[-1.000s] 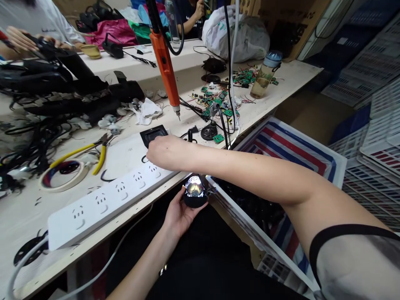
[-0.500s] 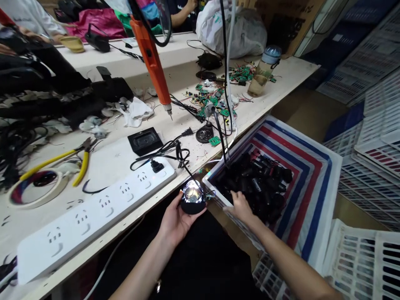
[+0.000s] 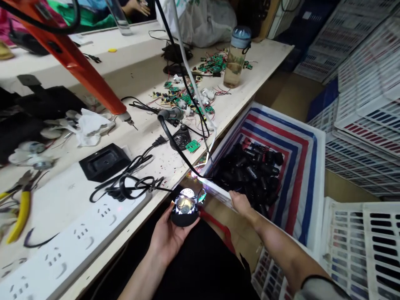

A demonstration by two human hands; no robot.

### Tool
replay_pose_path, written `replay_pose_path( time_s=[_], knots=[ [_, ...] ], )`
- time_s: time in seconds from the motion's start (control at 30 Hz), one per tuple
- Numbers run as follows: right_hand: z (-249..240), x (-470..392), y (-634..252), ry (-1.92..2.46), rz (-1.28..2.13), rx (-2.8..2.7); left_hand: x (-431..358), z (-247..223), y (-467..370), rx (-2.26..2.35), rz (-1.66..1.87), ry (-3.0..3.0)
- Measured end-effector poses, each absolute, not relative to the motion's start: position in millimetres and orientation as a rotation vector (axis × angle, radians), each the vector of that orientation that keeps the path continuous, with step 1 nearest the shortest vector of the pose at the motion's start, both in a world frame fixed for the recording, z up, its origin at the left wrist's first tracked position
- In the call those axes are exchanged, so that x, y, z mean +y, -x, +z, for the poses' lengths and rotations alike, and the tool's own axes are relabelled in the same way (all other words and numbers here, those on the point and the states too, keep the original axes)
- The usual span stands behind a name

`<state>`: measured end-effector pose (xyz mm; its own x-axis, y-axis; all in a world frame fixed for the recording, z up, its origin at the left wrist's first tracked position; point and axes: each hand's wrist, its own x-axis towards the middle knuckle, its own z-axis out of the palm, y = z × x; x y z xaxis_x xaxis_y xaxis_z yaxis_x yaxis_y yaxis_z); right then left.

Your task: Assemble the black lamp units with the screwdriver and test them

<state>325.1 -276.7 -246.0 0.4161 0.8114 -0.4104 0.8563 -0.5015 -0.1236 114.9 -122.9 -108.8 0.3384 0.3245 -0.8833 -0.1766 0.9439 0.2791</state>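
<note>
My left hand [image 3: 168, 233] is closed around the lower part of a round black device [image 3: 185, 216], whose open inside shines brightly. A small green circuit board [image 3: 202, 196] hangs at the device's right side on a wire, and a black cord runs from it towards the bench. My right hand [image 3: 241, 203] has its fingers curled over the near rim of a white crate [image 3: 218, 191]. Inside this crate, on a red, white and blue striped lining [image 3: 300, 175], lies a heap of black cylindrical parts [image 3: 253, 171].
An orange electric screwdriver [image 3: 90, 79] hangs above the bench [image 3: 146, 54]. A white power strip [image 3: 71, 246], yellow-handled pliers [image 3: 21, 212], a black tray-like part [image 3: 104, 161], green circuit boards [image 3: 192, 146] and a water bottle [image 3: 236, 58] lie or stand there. White crates [image 3: 368, 104] are stacked at right.
The view has shifted, so the bench things appear further left. My right hand's fingers now wrap the crate rim more tightly. My left hand still holds the lit device.
</note>
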Motion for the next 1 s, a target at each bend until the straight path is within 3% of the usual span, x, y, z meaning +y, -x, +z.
replay_pose_path(
  time_s=[0.2,0.4,1.0],
  knots=[
    [-226.1,-277.2,-378.0,-2.550,-0.502,1.497,-121.4,-103.4,-113.9,1.206,0.333,-0.090],
    [-248.8,-263.7,-426.4,-2.483,-0.522,1.385,-120.1,-106.4,-125.8,1.203,0.340,-0.069],
    [-279.4,-267.2,-434.6,-2.571,-0.476,1.306,-135.2,-118.3,-137.9,1.204,0.301,-0.112]
  ],
)
